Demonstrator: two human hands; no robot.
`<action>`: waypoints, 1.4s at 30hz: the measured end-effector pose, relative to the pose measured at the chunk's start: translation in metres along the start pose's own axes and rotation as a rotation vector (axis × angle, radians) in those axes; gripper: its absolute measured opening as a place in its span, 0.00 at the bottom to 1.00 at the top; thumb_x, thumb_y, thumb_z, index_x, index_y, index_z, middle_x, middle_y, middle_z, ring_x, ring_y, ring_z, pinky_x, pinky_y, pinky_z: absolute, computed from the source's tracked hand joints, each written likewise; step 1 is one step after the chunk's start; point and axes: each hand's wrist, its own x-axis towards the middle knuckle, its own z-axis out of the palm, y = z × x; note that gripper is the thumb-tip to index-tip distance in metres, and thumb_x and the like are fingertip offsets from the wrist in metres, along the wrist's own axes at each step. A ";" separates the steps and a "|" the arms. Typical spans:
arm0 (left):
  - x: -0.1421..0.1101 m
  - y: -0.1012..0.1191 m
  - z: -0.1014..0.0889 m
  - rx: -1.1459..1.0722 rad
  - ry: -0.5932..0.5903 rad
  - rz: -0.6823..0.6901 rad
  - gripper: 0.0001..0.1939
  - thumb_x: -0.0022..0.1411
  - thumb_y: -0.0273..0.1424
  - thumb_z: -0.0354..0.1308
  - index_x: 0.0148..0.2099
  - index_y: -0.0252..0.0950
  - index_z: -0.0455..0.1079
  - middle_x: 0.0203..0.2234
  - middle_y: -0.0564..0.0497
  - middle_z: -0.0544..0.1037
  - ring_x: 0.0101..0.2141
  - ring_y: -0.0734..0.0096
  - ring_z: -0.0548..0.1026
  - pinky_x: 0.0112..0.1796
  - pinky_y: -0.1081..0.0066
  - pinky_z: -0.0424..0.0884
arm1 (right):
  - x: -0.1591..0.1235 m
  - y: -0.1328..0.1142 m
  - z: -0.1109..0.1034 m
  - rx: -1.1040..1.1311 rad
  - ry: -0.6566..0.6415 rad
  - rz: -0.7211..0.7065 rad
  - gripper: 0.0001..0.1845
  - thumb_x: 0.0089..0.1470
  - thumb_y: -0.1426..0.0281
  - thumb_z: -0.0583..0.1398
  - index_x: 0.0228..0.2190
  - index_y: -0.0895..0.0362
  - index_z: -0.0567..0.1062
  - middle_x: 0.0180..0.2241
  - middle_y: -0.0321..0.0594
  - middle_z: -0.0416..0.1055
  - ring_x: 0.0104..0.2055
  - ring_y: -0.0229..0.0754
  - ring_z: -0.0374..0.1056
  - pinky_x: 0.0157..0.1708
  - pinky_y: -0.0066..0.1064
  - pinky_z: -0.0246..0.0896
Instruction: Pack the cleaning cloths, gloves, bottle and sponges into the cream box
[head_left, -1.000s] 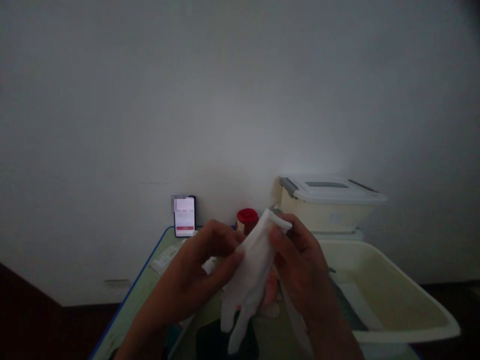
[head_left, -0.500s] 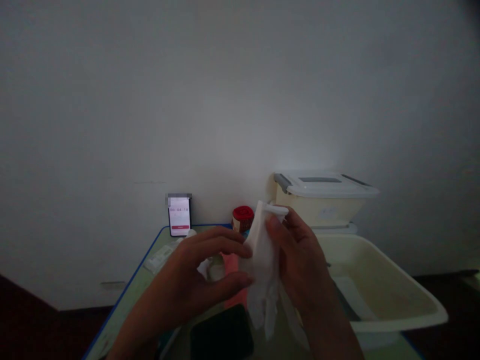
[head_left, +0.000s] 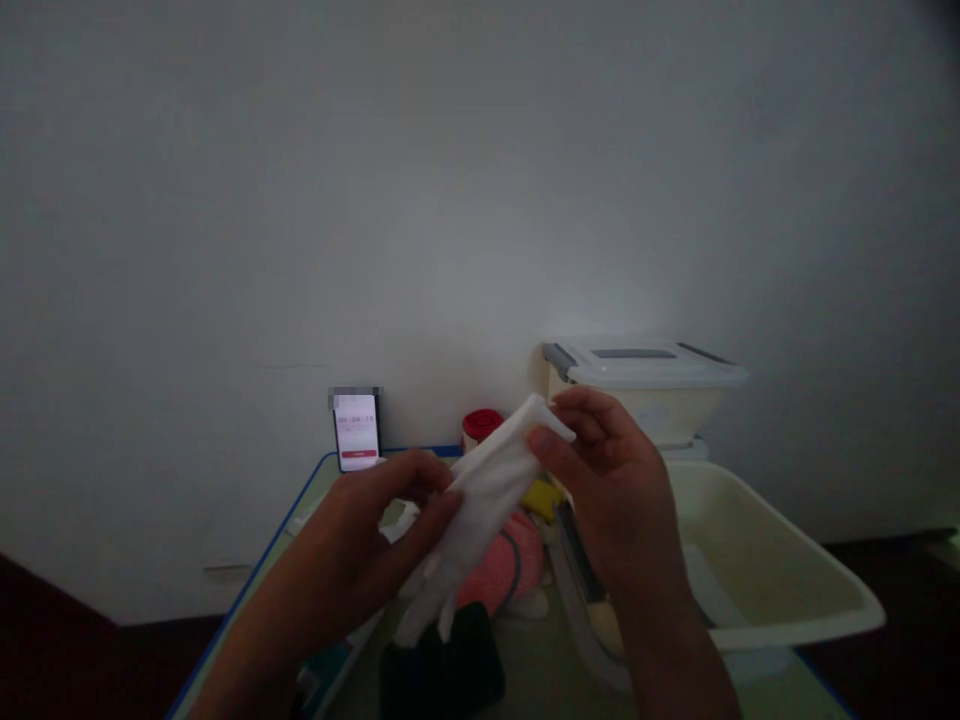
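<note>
Between my hands hangs a white glove (head_left: 484, 485), slanting from its cuff at the upper right down to its limp fingers at the lower left. My right hand (head_left: 607, 470) pinches the cuff between thumb and fingers. At the glove's left edge, my left hand (head_left: 397, 530) closes thumb and fingers on the fabric. Below the glove's fingers lies a dark, rounded block-like thing (head_left: 450, 675). Behind the glove, partly covered, is a pink round item (head_left: 517, 560) with a grey line across it.
A white tub (head_left: 787, 520) stands at the right, with a lidded box (head_left: 645, 385) behind it. A lit phone (head_left: 357, 430) leans at the wall. A red roll (head_left: 481, 425) and a yellow thing (head_left: 541, 497) sit mid-table. A grey-edged lid (head_left: 581, 590) lies beside the tub.
The glove has swung from hanging nearly upright to a slant, its fingers now toward the lower left. My left hand has moved left with its edge, uncovering more of the pink item.
</note>
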 end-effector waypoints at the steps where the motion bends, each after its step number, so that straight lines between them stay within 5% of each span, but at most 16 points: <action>1: 0.000 0.000 -0.001 0.005 -0.031 0.000 0.09 0.64 0.33 0.48 0.35 0.36 0.67 0.27 0.54 0.74 0.27 0.76 0.72 0.28 0.77 0.66 | 0.000 -0.001 0.000 -0.014 0.002 -0.005 0.14 0.42 0.74 0.67 0.33 0.51 0.73 0.29 0.28 0.74 0.30 0.30 0.70 0.28 0.17 0.65; 10: 0.004 -0.019 0.001 -0.134 -0.209 0.009 0.07 0.57 0.34 0.59 0.31 0.36 0.67 0.28 0.55 0.75 0.31 0.74 0.73 0.33 0.75 0.68 | 0.004 0.007 -0.004 -0.008 0.023 -0.110 0.16 0.43 0.76 0.66 0.36 0.49 0.75 0.29 0.28 0.76 0.32 0.28 0.72 0.32 0.16 0.66; 12: 0.003 -0.024 0.000 -0.191 -0.224 -0.006 0.06 0.57 0.32 0.59 0.35 0.36 0.67 0.30 0.54 0.75 0.32 0.73 0.73 0.34 0.75 0.69 | 0.004 0.007 -0.004 -0.003 0.020 -0.113 0.17 0.44 0.76 0.66 0.37 0.49 0.75 0.29 0.28 0.76 0.32 0.28 0.72 0.32 0.16 0.66; 16: 0.003 -0.027 0.000 -0.209 -0.296 -0.029 0.18 0.56 0.31 0.59 0.49 0.38 0.62 0.32 0.53 0.74 0.32 0.72 0.73 0.32 0.74 0.70 | 0.003 0.007 -0.004 0.008 0.000 -0.098 0.17 0.44 0.75 0.66 0.38 0.49 0.75 0.29 0.28 0.76 0.32 0.28 0.72 0.32 0.16 0.67; 21: 0.006 -0.023 0.001 -0.096 -0.421 0.009 0.09 0.57 0.32 0.56 0.41 0.36 0.68 0.30 0.54 0.74 0.34 0.69 0.72 0.34 0.73 0.68 | 0.003 0.008 -0.006 -0.002 -0.022 -0.093 0.17 0.45 0.75 0.66 0.38 0.49 0.75 0.30 0.28 0.76 0.32 0.28 0.72 0.31 0.16 0.67; 29: 0.009 -0.028 0.004 -0.012 -0.525 -0.106 0.12 0.58 0.38 0.56 0.41 0.37 0.71 0.32 0.52 0.77 0.33 0.68 0.73 0.34 0.72 0.67 | 0.007 0.009 -0.009 0.015 -0.045 -0.107 0.14 0.45 0.76 0.66 0.36 0.49 0.76 0.29 0.27 0.76 0.32 0.27 0.72 0.31 0.15 0.66; 42: 0.008 -0.030 -0.001 -0.023 -0.425 -0.043 0.13 0.61 0.38 0.53 0.42 0.37 0.72 0.28 0.53 0.76 0.32 0.68 0.73 0.34 0.72 0.67 | 0.006 0.009 -0.009 -0.040 -0.058 -0.078 0.13 0.44 0.72 0.66 0.35 0.50 0.74 0.29 0.30 0.75 0.32 0.33 0.72 0.31 0.23 0.67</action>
